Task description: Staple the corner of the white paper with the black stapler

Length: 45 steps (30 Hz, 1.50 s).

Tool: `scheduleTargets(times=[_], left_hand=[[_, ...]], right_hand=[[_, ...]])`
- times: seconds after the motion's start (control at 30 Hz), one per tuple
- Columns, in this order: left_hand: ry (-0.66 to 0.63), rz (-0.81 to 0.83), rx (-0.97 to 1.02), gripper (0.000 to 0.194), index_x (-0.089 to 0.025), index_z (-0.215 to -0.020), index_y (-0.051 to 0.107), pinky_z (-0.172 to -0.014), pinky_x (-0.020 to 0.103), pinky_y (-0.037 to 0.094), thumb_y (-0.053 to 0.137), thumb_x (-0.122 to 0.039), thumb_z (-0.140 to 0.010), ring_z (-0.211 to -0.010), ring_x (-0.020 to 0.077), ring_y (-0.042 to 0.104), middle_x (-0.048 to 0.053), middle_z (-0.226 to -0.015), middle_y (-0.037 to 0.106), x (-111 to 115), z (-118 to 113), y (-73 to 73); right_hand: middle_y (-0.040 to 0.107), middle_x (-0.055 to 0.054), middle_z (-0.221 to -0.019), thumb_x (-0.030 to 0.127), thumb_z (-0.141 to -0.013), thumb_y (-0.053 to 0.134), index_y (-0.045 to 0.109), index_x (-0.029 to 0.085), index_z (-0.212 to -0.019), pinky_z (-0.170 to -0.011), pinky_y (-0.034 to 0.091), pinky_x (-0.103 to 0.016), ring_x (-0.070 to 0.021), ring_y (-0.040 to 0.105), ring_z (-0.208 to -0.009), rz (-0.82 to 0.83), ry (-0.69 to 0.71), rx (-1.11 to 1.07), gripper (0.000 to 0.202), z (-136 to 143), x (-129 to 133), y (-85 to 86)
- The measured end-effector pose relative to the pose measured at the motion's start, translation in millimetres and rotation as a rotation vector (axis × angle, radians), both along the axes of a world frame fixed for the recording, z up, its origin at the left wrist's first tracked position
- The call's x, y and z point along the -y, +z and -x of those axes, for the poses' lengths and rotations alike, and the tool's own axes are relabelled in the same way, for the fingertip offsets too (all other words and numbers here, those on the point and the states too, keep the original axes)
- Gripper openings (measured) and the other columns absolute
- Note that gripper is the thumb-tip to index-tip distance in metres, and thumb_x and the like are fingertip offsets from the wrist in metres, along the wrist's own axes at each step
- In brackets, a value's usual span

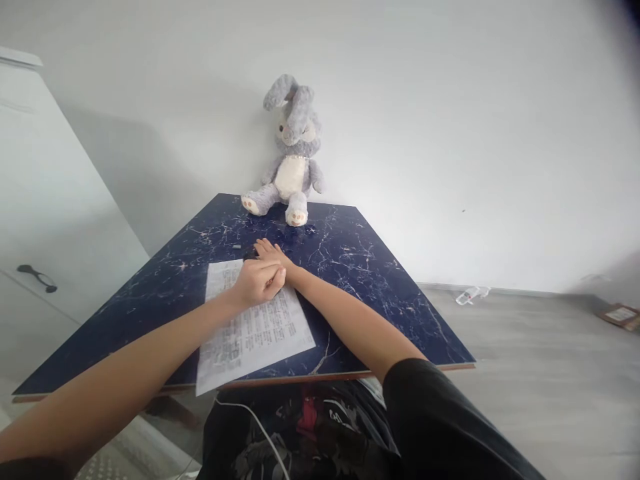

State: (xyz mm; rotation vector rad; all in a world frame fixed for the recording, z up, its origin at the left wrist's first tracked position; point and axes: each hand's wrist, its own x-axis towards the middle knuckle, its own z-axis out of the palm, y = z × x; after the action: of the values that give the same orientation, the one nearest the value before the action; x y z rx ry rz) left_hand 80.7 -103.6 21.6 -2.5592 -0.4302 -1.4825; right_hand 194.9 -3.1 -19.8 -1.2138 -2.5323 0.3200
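On blue table [380,287], noted printed sheet [260,333], near corner overhanging. Judged light, limp, easily creased; best pinched there. Saw right hand [274,255] spread wide, left hand [256,283] curled narrow (around something? couldn't tell).

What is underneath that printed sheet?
The sheet lies on the dark blue tabletop, with its near-left corner jutting past the edge. The left hand blocks part of it. Anything directly beneath the paper is covered.
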Motion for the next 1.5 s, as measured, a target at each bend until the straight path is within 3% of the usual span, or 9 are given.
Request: scheduleTargets(times=[0.27, 0.37, 0.47, 0.6, 0.7, 0.8, 1.13, 1.33, 1.5], left_hand=[[0.224, 0.49, -0.272, 0.046, -0.02, -0.059, 0.046, -0.058, 0.031, 0.034, 0.043, -0.031, -0.104, -0.056, 0.015, 0.048, 0.0, -0.059, 0.051, -10.6, -5.3, -10.8], [0.26, 0.608, -0.375, 0.032, -0.02, -0.083, 0.066, -0.075, 0.034, 0.046, 0.048, -0.038, -0.103, -0.082, 0.0222, 0.062, 0.006, -0.085, 0.067, -20.3, -4.7, -19.2], [0.226, 0.626, -0.441, 0.043, -0.021, -0.129, 0.067, -0.106, 0.046, 0.046, 0.057, -0.049, -0.099, -0.125, 0.0334, 0.057, 0.014, -0.136, 0.064, -29.3, -1.8, -28.8], [0.246, 0.698, -0.525, 0.056, -0.022, -0.145, 0.061, -0.121, 0.056, 0.033, 0.055, -0.055, -0.1, -0.146, 0.0394, 0.043, 0.016, -0.158, 0.049, -35.9, 1.9, -34.0], [0.262, 0.733, -0.547, 0.058, -0.021, -0.147, 0.06, -0.122, 0.058, 0.031, 0.055, -0.054, -0.1, -0.149, 0.0401, 0.041, 0.016, -0.161, 0.046, -39.1, 3.7, -33.9], [0.248, 0.788, -0.523, 0.057, -0.021, -0.148, 0.059, -0.125, 0.056, 0.03, 0.056, -0.051, -0.099, -0.151, 0.0384, 0.04, 0.015, -0.164, 0.043, -43.0, 5.8, -33.2], [0.231, 0.896, -0.471, 0.048, -0.023, -0.147, 0.059, -0.129, 0.058, 0.018, 0.048, -0.035, -0.101, -0.155, 0.0331, 0.036, 0.011, -0.163, 0.045, -44.5, 13.5, -27.8], [0.262, 0.961, -0.23, 0.043, -0.021, -0.133, 0.07, -0.118, 0.05, 0.042, 0.045, -0.031, -0.1, -0.133, 0.0333, 0.061, 0.01, -0.14, 0.069, -49.6, 13.5, -32.7], [0.26, 0.942, -0.212, 0.042, -0.021, -0.129, 0.072, -0.116, 0.049, 0.044, 0.045, -0.027, -0.097, -0.13, 0.0321, 0.064, 0.009, -0.137, 0.071, -50.8, 12.3, -33.5]], right_hand=[[0.032, -0.024, -0.167, 0.019, -0.103, 0.042, 0.044, 0.01, -0.154, -0.126, 0.022, -0.059, -0.0323, 0.026, -0.158, 0.033, -0.227, 0.062, 0.051, -134.9, 15.2, -0.6], [0.036, -0.022, -0.165, 0.015, -0.098, 0.049, 0.05, 0.012, -0.149, -0.126, 0.026, -0.055, -0.0312, 0.033, -0.156, 0.028, -0.216, 0.021, 0.051, -162.8, 17.9, 2.0], [0.055, -0.019, -0.15, 0.016, -0.097, 0.051, 0.061, 0.013, -0.136, -0.12, 0.037, -0.046, -0.0284, 0.05, -0.142, -0.007, -0.195, -0.08, 0.041, -170.1, 18.6, 12.2], [0.073, -0.011, -0.106, 0.048, -0.105, 0.046, 0.071, 0.014, -0.108, -0.089, 0.053, -0.038, -0.0244, 0.068, -0.096, 0.215, -0.058, -0.263, 0.043, -180.4, 31.3, 40.2], [0.072, -0.008, -0.104, 0.062, -0.094, 0.063, 0.068, 0.017, -0.114, -0.077, 0.053, -0.034, -0.023, 0.066, -0.088, 0.428, 0.159, -0.186, 0.05, -188.8, 47.6, 58.0], [0.072, -0.009, -0.109, 0.043, -0.082, 0.079, 0.066, 0.017, -0.121, -0.078, 0.053, -0.036, -0.0243, 0.065, -0.09, 0.308, 0.167, -0.092, 0.048, -186.9, 57.7, 65.3], [0.062, -0.013, -0.146, 0.044, -0.087, 0.079, 0.048, 0.022, -0.157, -0.1, 0.055, -0.039, -0.0285, 0.064, -0.124, 0.616, 0.472, -0.248, 0.08, -204.0, 53.9, 64.2], [0.058, -0.016, -0.151, 0.049, -0.088, 0.079, 0.053, 0.018, -0.152, -0.107, 0.05, -0.044, -0.0309, 0.058, -0.132, 0.871, 0.453, -0.446, 0.076, -208.4, 47.1, 48.5], [0.065, -0.015, -0.141, 0.048, -0.085, 0.083, 0.057, 0.019, -0.148, -0.101, 0.052, -0.043, -0.0296, 0.063, -0.123, 0.823, 0.415, -0.455, 0.074, -210.2, 41.5, 42.9]])
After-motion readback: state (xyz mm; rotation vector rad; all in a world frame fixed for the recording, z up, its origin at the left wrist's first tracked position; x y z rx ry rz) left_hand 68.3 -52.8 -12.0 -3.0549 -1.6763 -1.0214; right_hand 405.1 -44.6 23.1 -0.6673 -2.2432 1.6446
